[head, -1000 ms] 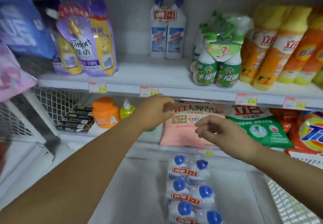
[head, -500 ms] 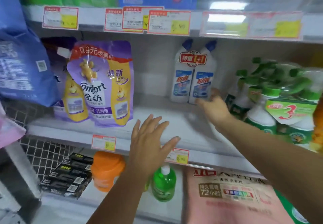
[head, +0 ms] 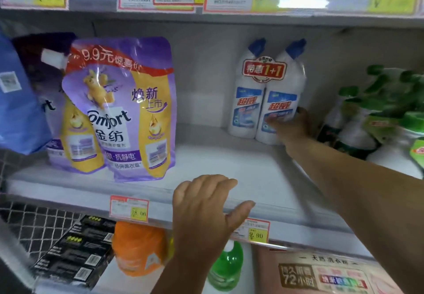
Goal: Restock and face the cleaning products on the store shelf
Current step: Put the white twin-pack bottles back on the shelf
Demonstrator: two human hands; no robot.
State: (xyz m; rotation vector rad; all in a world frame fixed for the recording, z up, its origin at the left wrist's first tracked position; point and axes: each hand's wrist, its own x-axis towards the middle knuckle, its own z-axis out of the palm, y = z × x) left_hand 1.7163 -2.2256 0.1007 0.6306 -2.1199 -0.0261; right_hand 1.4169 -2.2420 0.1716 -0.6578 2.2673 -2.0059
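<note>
Step in hand: facing. A shrink-wrapped twin-pack (head: 266, 96) of white plastic cleaner bottles with blue angled caps and a red "1+1" band stands upright at the very back of the white metal shelf (head: 218, 162), well apart from the front lip.

Right hand (head: 292, 127) is at the pack's lower right. Its thumb lies across the front label and its fingers (head: 301, 110) go round the right-hand bottle's side, grasping it as far as the blur allows. Left hand (head: 206, 206) rests on the shelf's front edge, fingers released and straight, holding nothing.

Judgement: pull from low down. The bottles are tall and narrow-based, so a tug higher up would likely tip them. Slide rather than lift, and bring the pack to the lip above the yellow-and-white 9.90 price tag (head: 255, 230) with the label square to the aisle. Keep clear of the purple-and-yellow softener refill pouch (head: 128, 114) on the left and the green-capped spray bottle bundle (head: 378, 119) on the right.
</note>
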